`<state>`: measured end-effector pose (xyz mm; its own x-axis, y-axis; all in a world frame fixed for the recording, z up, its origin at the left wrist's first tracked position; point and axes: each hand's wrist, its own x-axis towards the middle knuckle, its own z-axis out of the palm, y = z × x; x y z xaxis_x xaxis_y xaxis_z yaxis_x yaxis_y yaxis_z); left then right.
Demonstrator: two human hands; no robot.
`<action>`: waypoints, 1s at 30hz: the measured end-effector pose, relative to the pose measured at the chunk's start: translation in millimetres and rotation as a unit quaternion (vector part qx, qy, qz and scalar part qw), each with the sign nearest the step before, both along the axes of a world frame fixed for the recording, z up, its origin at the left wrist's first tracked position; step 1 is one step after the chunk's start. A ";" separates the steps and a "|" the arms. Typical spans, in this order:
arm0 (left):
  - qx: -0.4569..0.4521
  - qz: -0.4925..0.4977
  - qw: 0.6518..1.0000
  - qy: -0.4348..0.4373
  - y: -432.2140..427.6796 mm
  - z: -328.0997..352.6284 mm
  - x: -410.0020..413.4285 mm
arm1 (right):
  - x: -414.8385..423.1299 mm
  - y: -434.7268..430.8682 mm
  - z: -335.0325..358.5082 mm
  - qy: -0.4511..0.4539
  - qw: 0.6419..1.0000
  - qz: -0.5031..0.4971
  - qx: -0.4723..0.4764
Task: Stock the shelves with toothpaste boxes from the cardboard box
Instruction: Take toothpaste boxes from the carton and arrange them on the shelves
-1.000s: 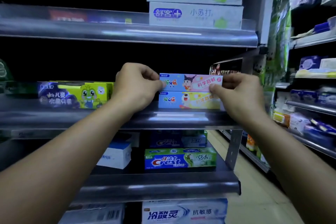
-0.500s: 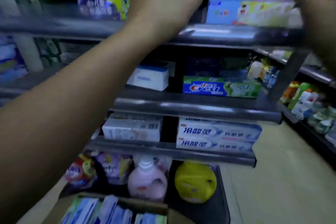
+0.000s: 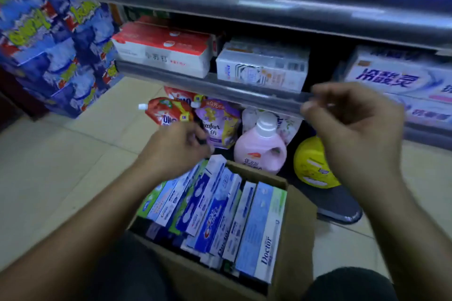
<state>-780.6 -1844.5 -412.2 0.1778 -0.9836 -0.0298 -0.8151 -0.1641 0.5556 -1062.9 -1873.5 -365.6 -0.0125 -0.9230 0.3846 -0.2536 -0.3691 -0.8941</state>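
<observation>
Brown cardboard makes up the open box (image 3: 296, 239) at six o'clock in the view, its flaps out of the way and its top rim free all round. Toothpaste boxes (image 3: 215, 208) stand on edge inside it in tight rows, filling it from wall to wall, and a few at the far left corner rise above the rim. The left hand (image 3: 176, 149) hovers just over that corner, at the box's eleven o'clock; it is blurred, with fingers loosely bent and nothing in them. The right hand (image 3: 354, 134) hangs higher, at the box's one o'clock, in front of the lip of the lower shelf (image 3: 244, 95); its fingers and thumb are slackly curled close together and it is also empty. Past the box at twelve o'clock, under that lip, sit refill pouches (image 3: 217, 124), a pink bottle (image 3: 259, 151) and a yellow round container (image 3: 310, 166), the bottle close to the box's far wall. On the shelf a red and white carton (image 3: 166, 49) lies beside a white carton (image 3: 261, 68), with a dark gap to the right of it before more toothpaste cartons (image 3: 396, 78) at two o'clock. Bare tiled floor (image 3: 61, 166) spreads at nine o'clock as far as a stack of blue packs (image 3: 61, 56).
</observation>
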 end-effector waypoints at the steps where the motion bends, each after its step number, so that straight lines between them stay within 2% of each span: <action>1: 0.040 0.003 0.999 -0.010 9.7 -21.7 8.6 | 20.8 7.8 -6.2 -0.019 0.999 0.009 0.025; 5: 0.168 0.026 0.984 -0.050 35.4 -81.8 22.0 | 56.0 12.2 -63.0 -0.027 0.983 0.029 0.180; 7: 0.210 0.036 0.975 -0.062 41.7 -101.2 19.1 | 62.0 11.4 -81.6 -0.010 0.975 0.030 0.220; 14: 0.178 0.022 0.982 -0.058 53.5 -134.4 6.0 | 65.2 15.6 -117.3 0.038 0.948 0.052 0.313; 16: 0.175 0.033 0.984 0.011 50.9 -134.6 11.0 | 69.1 15.2 -119.2 0.059 0.944 0.062 0.317; 18: 0.161 0.061 0.971 0.164 50.2 -129.5 19.7 | 72.2 14.4 -119.9 0.062 0.943 0.070 0.320; 20: 0.136 0.094 0.934 0.318 53.6 -121.0 28.6 | 72.7 13.6 -121.9 0.064 0.943 0.077 0.317; 22: 0.125 0.098 0.893 0.421 57.9 -113.0 36.2 | 72.2 12.2 -122.8 0.062 0.944 0.077 0.314; 25: 0.130 0.081 0.854 0.498 63.7 -100.8 39.2 | 71.3 8.3 -122.4 0.045 0.944 0.072 0.318; 30: 0.174 0.032 0.825 0.537 65.5 -95.8 34.6 | 73.0 2.1 -113.5 -0.041 0.914 0.115 0.386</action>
<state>-746.0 -1779.0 -508.0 -0.0839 -0.8719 -0.4824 0.1324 -0.4896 0.8618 -989.9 -1871.4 -479.1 0.2156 -0.9011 -0.3762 -0.1685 0.3451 -0.9233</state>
